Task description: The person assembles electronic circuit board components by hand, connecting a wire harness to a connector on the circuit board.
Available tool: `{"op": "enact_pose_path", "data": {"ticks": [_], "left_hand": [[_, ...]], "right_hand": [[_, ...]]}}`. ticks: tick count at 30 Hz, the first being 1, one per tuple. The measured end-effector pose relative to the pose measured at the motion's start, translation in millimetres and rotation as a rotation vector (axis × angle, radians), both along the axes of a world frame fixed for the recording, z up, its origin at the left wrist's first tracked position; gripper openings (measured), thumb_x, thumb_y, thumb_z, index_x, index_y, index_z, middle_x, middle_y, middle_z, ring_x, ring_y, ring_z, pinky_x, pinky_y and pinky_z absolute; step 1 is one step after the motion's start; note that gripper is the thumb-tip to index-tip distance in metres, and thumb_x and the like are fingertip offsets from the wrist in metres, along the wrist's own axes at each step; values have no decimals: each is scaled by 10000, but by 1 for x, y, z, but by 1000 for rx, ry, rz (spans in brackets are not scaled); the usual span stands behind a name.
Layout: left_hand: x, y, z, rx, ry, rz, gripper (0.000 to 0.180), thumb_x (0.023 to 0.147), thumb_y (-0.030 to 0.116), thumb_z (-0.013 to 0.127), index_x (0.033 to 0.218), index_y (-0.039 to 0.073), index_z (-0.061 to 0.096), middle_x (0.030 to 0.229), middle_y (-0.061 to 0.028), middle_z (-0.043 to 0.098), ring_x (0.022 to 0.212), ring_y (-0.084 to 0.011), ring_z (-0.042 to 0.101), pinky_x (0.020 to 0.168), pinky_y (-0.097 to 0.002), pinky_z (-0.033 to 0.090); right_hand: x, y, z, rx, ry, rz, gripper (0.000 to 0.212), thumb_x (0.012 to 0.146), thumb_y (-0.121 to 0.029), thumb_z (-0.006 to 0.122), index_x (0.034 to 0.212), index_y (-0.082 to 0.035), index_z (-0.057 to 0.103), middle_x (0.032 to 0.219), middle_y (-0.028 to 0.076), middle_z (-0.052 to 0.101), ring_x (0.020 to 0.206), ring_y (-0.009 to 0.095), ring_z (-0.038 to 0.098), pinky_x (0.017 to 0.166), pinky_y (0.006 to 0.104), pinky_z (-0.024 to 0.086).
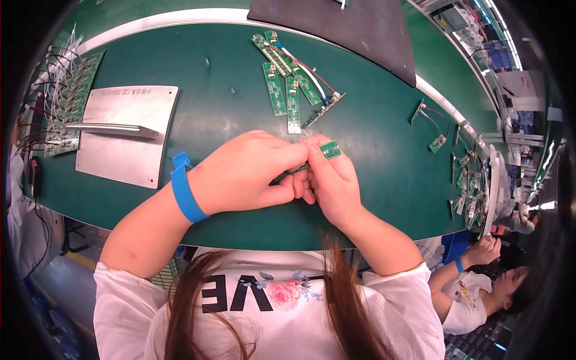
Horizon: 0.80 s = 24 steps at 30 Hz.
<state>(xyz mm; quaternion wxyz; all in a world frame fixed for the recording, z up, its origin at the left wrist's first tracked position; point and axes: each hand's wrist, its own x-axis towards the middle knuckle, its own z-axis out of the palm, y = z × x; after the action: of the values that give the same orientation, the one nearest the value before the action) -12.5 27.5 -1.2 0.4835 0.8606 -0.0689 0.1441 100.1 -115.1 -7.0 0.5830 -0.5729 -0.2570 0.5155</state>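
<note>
Both my hands meet over the near middle of the green table, fingers closed around a narrow green circuit board (pixel 330 150). One end of the board pokes out past the fingers of my right hand (pixel 337 187). My left hand (pixel 249 174), with a blue band (pixel 186 191) at its wrist, grips the other part, which is mostly hidden by the fingers. Just beyond my hands lies a loose group of small green circuit boards (pixel 275 90), some overlapping. Red and white wires (pixel 307 71) run from this group to a board tilted on edge (pixel 324 110).
At left stands a metal plate (pixel 120 144) with an upright fin, beside a large board panel (pixel 78 102) bristling with wires. A black mat (pixel 348 36) covers the far side. Several wired boards (pixel 468 186) lie along the right edge. Another person (pixel 474 294) sits at right.
</note>
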Motion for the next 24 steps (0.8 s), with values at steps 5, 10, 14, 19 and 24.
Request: {"op": "enact_pose_path", "data": {"ticks": [5, 10, 14, 19, 24], "left_hand": [[-6, 0, 0, 101, -28, 101, 234, 671, 54, 664, 835, 34, 499, 752, -123, 582, 698, -335, 570, 649, -400, 449], [-6, -1, -1, -4, -8, 171, 232, 716, 63, 661, 882, 33, 503, 788, -137, 590, 718, -329, 583, 661, -399, 464], [-5, 0, -2, 30, 26, 130, 208, 752, 77, 640, 905, 40, 504, 761, -138, 585, 705, -330, 584, 631, -409, 463], [-7, 4, 1, 5, 97, 84, 184, 773, 97, 622, 895, 41, 496, 715, -146, 576, 686, -341, 581, 611, -432, 451], [-8, 10, 3, 38, 100, 120, 160, 771, 107, 643, 892, 63, 548, 726, -92, 606, 682, -278, 579, 647, -365, 465]], "right_hand": [[4, 6, 15, -62, -111, -86, 343, 1030, -346, 323, 1118, -45, 462, 728, 63, 563, 505, 100, 485, 430, 215, 353], [75, 47, 24, 147, -852, -217, 441, 949, -376, 469, 1155, 13, 482, 970, 95, 560, 877, 169, 510, 781, 298, 434], [90, 110, 15, -262, -1484, 58, 519, 794, -396, 704, 1101, 10, 602, 1060, 183, 615, 1031, 278, 571, 911, 373, 425], [94, 129, 20, -409, -1287, 195, 348, 782, -316, 719, 912, 5, 682, 845, 134, 673, 823, 226, 632, 841, 330, 440], [109, 98, 20, -194, -672, 55, 196, 813, -174, 709, 855, 13, 674, 742, 58, 649, 653, 118, 601, 611, 245, 438]]}}
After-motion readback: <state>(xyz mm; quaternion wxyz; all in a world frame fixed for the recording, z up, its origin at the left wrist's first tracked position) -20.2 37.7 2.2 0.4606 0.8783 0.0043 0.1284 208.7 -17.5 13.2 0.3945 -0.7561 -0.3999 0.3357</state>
